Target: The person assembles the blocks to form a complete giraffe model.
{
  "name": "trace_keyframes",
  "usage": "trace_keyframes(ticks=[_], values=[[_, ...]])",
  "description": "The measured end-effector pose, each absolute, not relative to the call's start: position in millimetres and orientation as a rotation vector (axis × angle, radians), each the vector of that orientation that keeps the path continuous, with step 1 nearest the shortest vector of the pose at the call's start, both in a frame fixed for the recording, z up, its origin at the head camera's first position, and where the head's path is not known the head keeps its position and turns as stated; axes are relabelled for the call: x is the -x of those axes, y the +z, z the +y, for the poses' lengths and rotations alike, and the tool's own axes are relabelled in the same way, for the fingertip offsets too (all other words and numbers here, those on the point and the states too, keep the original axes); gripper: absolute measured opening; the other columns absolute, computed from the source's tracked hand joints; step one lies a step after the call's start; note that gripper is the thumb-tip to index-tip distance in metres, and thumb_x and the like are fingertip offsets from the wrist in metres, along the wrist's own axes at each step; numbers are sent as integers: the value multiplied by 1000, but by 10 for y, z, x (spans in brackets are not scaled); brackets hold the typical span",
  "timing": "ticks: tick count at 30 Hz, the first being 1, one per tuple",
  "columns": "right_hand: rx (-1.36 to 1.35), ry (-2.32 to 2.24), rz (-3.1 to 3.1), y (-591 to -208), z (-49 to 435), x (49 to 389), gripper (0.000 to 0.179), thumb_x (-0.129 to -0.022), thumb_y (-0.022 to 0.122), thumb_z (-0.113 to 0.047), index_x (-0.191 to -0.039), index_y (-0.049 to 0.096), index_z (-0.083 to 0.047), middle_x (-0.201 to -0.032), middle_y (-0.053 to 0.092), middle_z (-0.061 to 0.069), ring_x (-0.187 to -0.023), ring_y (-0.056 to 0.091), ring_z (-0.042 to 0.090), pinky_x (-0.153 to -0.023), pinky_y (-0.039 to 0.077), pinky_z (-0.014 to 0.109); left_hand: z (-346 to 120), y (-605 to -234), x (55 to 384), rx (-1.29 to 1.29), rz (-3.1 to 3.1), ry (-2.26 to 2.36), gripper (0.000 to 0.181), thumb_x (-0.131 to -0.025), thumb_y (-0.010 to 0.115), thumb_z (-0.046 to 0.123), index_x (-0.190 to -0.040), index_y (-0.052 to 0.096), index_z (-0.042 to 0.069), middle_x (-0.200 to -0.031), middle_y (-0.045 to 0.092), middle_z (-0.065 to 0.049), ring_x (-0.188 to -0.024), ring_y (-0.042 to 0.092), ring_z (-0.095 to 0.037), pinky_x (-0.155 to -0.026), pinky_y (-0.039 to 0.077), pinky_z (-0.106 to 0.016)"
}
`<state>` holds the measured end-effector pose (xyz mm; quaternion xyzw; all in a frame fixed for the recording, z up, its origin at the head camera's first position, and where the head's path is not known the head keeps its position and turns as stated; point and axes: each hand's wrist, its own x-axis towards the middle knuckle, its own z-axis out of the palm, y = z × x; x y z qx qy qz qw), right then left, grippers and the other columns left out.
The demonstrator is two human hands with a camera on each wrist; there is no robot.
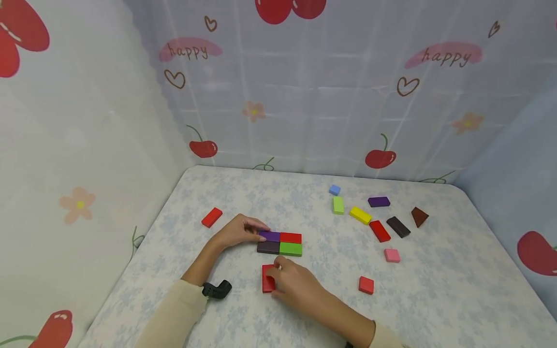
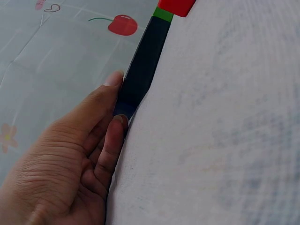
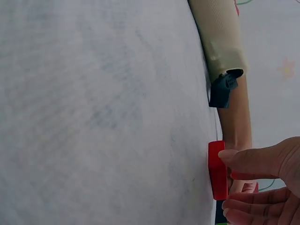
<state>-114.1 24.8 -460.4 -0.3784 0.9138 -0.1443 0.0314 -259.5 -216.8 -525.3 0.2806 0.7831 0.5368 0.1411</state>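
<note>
the red block point(image 1: 266, 282) lies on the table just in front of you, its long side running away from you, near a four-block rectangle but apart from it. your right hand point(image 1: 300, 287) has it: thumb and fingers are bent in around the block, with only a block's breadth between them, thumb on its surface.

the rectangle is two rows laid edge to edge. in the far row the purple block point(image 1: 273, 236) sits left of a bright red block point(image 1: 290, 238); in the near row a black block point(image 1: 268, 247) sits left of a green block point(image 1: 290, 249). your left hand point(image 1: 235, 232) pinches the left end of the purple block, thumb and finger nearly together with that end between them.

beyond your left hand, well apart, a tilted red block point(image 1: 212, 217) lies alone. a black device point(image 1: 217, 290) sits at your left wrist, by the cuff of your pale sleeve point(image 1: 176, 314).

off to the right are scattered a blue block point(image 1: 334, 190), a light green block point(image 1: 338, 205), a yellow block point(image 1: 360, 215), a second purple block point(image 1: 379, 201), a slanted red block point(image 1: 380, 231), a second black block point(image 1: 398, 226), a brown triangle point(image 1: 419, 217), a pink block point(image 1: 391, 255) and, nearest you, a small red block point(image 1: 366, 285).

everything rests on a pale patterned tablecloth point(image 1: 444, 299); behind it hangs a curtain point(image 1: 304, 135) printed with cherries, hearts and flowers.
</note>
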Motion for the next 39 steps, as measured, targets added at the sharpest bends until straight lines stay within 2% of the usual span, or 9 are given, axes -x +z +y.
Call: trace_keyframes(ticks=[5, 16, 21, 27, 39], values=[[1174, -523, 2765, -4610, 270, 1180, 27, -81, 88, -16, -106, 76, -15, -91, 64, -6, -78, 56, 3, -71, 50, 19, -2177, -5229, 2591, -789, 2263, 1567, 29, -83, 85, 12, -112, 81, 16, -102, 74, -3, -69, 56, -14, -60, 46, -24], [1147, -597, 2780, -4705, 150, 1293, 27, -83, 87, -18, -107, 75, -13, -90, 66, -5, -73, 53, 2, -68, 48, 18, -2175, -5225, 2588, -790, 2250, 1564, 30, -84, 85, 13, -113, 80, 14, -102, 74, -2, -67, 54, -12, -60, 45, -24], [1122, -627, 2802, -4714, 118, 1356, 28, -84, 86, -19, -110, 75, -12, -94, 68, -3, -75, 55, 4, -70, 49, 19, -2167, -5211, 2599, -790, 2262, 1554, 30, -84, 85, 13, -113, 80, 15, -104, 74, -2, -68, 53, -12, -61, 44, -23], [1106, -663, 2786, -4708, 100, 1404, 29, -85, 84, -17, -112, 75, -11, -98, 69, -2, -77, 55, 3, -70, 49, 19, -2163, -5247, 2616, -800, 2229, 1570, 30, -84, 84, 8, -114, 79, 11, -107, 74, -5, -69, 54, -12, -62, 45, -23], [1094, -620, 2794, -4714, 56, 1441, 31, -85, 85, -19, -114, 75, -11, -100, 70, -1, -77, 57, 3, -71, 50, 19, -2157, -5249, 2589, -780, 2221, 1580, 31, -84, 84, 7, -115, 79, 10, -109, 73, -7, -71, 55, -13, -63, 45, -23]])
